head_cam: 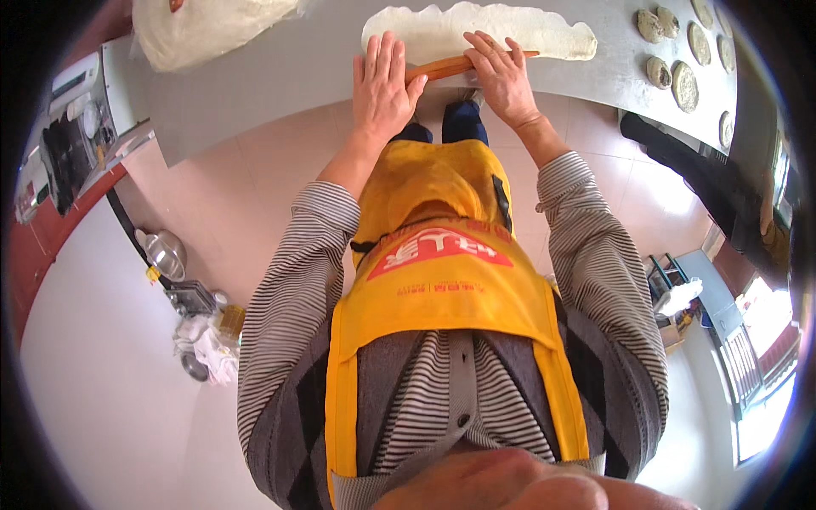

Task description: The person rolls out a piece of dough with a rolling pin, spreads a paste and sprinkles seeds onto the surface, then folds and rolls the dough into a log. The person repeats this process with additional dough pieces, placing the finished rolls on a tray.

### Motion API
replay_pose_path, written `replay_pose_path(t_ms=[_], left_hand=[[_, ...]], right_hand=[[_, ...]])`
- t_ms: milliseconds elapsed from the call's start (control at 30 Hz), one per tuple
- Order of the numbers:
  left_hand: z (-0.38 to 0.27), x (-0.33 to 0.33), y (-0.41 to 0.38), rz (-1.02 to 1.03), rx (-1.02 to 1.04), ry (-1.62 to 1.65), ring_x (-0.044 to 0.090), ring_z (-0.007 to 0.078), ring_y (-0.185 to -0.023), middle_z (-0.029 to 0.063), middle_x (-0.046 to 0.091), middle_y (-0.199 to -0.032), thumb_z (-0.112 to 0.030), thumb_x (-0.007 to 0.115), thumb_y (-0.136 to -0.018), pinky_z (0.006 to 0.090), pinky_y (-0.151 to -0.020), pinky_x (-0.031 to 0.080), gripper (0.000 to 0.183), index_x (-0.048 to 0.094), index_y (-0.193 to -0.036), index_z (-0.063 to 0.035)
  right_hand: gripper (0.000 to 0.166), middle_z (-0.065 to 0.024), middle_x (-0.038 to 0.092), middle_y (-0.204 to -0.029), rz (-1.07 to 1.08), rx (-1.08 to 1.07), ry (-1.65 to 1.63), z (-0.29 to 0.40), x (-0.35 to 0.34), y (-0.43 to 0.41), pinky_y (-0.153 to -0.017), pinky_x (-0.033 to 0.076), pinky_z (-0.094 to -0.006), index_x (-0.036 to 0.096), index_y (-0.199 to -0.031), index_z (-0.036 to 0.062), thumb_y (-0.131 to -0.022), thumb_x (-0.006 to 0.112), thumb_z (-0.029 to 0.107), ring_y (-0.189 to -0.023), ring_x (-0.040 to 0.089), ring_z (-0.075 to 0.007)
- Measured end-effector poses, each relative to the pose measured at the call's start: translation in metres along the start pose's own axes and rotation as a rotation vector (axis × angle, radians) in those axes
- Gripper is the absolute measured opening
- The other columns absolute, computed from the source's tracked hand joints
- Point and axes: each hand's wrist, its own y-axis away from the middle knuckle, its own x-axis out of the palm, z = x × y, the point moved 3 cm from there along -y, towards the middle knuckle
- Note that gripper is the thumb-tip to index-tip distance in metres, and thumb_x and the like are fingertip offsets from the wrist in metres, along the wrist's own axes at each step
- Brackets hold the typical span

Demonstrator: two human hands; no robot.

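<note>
A wooden rolling pin point(440, 69) lies aslant along the near edge of a long, thin sheet of dough point(440, 32) on the metal worktop point(274, 95). My left hand point(386, 89) is laid flat over the pin's left end, fingers stretched forward and thumb out to the side. Over the right part of the pin, my right hand point(503, 80) rests with its fingers spread; the tapered tip shows past them. Neither hand is wrapped around the pin, and both palms hide parts of it. The dough's far edge is wavy.
A large mass of dough point(204, 32) under plastic sits at the worktop's far left. Several round flat breads point(685, 86) lie at the right. A person in dark clothes point(707, 172) stands beyond that end. A metal bowl point(167, 254) is off to my left.
</note>
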Motion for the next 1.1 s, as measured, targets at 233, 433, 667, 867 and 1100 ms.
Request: replay_pose_path(t_ms=[233,433,667,867,1100], left_hand=[[-0.035,0.016,0.008,0.192,0.099,-0.004,0.032,0.0397,-0.151,0.0202,0.040,-0.160,-0.040,0.056,-0.103,0.0610,-0.120,0.028,0.063,0.048,-0.149,0.0020],[-0.044,0.044,-0.047,0.101,0.159,0.023,0.029,0.0403,-0.153,0.0210,0.037,-0.162,-0.039,0.054,-0.104,0.0631,-0.120,0.027,0.064,0.043,-0.152,0.0018],[-0.070,0.048,-0.090,0.116,0.219,0.054,0.029,0.0402,-0.153,0.0197,0.036,-0.163,-0.038,0.056,-0.103,0.0644,-0.120,0.025,0.064,0.043,-0.153,-0.0003],[-0.100,0.049,-0.068,0.210,0.258,0.092,0.026,0.0398,-0.154,0.0198,0.035,-0.164,-0.039,0.055,-0.103,0.0641,-0.122,0.021,0.067,0.039,-0.155,0.0006],[-0.128,0.061,-0.067,0.306,0.301,0.091,0.026,0.0388,-0.154,0.0179,0.034,-0.165,-0.041,0.056,-0.102,0.0636,-0.121,0.024,0.069,0.039,-0.155,-0.0014]], right_hand=[[0.034,-0.0054,0.053,-0.153,0.007,0.104,-0.014,-0.022,0.010,0.054,-0.117,0.032,-0.0520,0.059,-0.131,0.0108,-0.098,0.056,0.015,-0.144,0.047,-0.0223],[0.039,-0.0038,0.052,-0.156,-0.127,0.020,0.002,-0.066,-0.014,0.034,-0.118,0.031,-0.0498,0.058,-0.134,0.0092,-0.095,0.059,0.011,-0.148,0.044,-0.0197],[0.040,-0.0032,0.052,-0.155,-0.051,0.075,0.068,-0.107,-0.033,0.026,-0.118,0.033,-0.0493,0.059,-0.132,0.0080,-0.092,0.058,0.010,-0.146,0.046,-0.0209],[0.038,-0.0057,0.050,-0.157,0.002,0.041,0.036,-0.118,-0.035,0.065,-0.118,0.033,-0.0494,0.060,-0.131,0.0073,-0.093,0.056,0.010,-0.147,0.044,-0.0238],[0.034,-0.0058,0.050,-0.156,0.051,0.080,0.025,-0.143,-0.054,0.077,-0.117,0.034,-0.0468,0.060,-0.126,0.0078,-0.092,0.062,0.010,-0.147,0.044,-0.0233]])
